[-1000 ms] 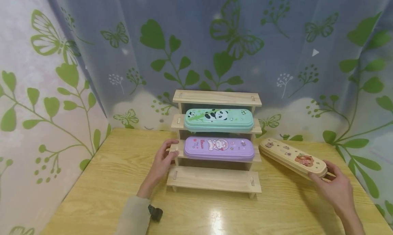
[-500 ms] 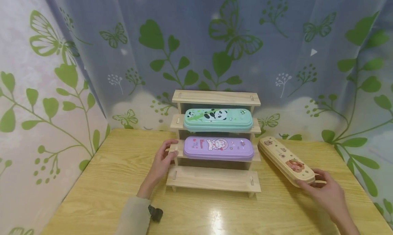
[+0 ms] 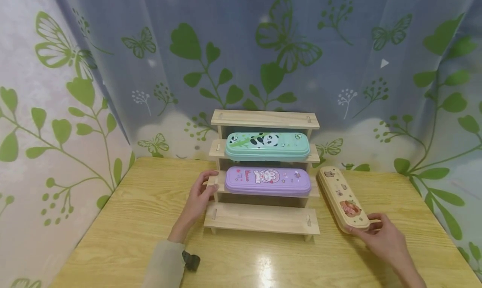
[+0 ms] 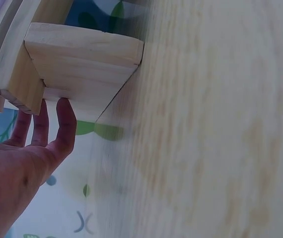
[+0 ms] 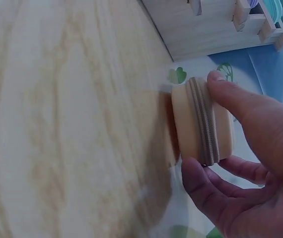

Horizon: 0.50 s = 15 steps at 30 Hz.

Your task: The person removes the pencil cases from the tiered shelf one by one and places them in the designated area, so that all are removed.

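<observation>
A stepped wooden display rack [image 3: 260, 218] stands mid-table. My left hand [image 3: 196, 199] holds the left end of its second-lowest tier, thumb in front; in the left wrist view, bent fingertips [image 4: 66, 110] lie against the side panel [image 4: 77, 89]. To the right of the rack, my right hand [image 3: 388, 240] grips the near end of a cream pencil case [image 3: 340, 196] printed with small animals. In the right wrist view, thumb and fingers span the case's end across its brown zipper [image 5: 204, 121], close over the table, with a shadow beside it.
A purple pencil case [image 3: 267, 180] lies on the rack's second-lowest tier, and a mint panda pencil case [image 3: 267, 145] on the tier above. The top tier [image 3: 265, 119] and lowest tier are bare wood. A leaf-and-butterfly curtain [image 3: 233, 49] hangs behind the wooden table [image 3: 150, 221].
My right hand has swung the near end of the cream pencil case leftward and toward me, so it points more front to back. My left hand stays on the rack.
</observation>
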Motion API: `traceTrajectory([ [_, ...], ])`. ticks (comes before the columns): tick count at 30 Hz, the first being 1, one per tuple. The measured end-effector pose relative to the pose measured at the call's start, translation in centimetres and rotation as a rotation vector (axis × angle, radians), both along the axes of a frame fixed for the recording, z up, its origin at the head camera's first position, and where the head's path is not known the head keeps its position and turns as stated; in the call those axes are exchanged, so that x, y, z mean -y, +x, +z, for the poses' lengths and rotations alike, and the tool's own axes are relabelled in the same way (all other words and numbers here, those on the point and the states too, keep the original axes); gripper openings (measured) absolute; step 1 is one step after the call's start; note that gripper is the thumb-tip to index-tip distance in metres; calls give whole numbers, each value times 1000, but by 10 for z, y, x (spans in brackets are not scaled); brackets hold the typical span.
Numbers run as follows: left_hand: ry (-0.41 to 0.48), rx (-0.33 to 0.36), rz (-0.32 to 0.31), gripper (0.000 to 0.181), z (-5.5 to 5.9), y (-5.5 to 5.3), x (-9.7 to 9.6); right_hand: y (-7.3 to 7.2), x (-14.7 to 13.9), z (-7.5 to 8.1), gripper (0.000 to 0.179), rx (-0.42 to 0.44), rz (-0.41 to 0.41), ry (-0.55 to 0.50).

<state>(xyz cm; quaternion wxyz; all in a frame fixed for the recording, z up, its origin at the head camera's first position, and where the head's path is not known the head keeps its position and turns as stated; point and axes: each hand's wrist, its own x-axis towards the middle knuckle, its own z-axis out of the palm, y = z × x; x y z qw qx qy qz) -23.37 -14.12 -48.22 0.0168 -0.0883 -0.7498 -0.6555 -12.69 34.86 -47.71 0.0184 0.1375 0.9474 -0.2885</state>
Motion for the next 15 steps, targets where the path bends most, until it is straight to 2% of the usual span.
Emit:
traceTrajectory([
  [6, -2, -7, 0, 38, 1, 0, -1, 3, -6, 3, 89, 39, 1, -61],
  [8, -6, -12, 1, 37, 1, 0, -1, 4, -9, 6, 86, 24, -14, -99],
  [11, -9, -15, 4, 38, 1, 0, -1, 7, -10, 10, 79, -56, -32, -117],
  [15, 5, -10, 3, 38, 0, 0, 0, 8, -7, 13, 64, -238, -1, -146],
])
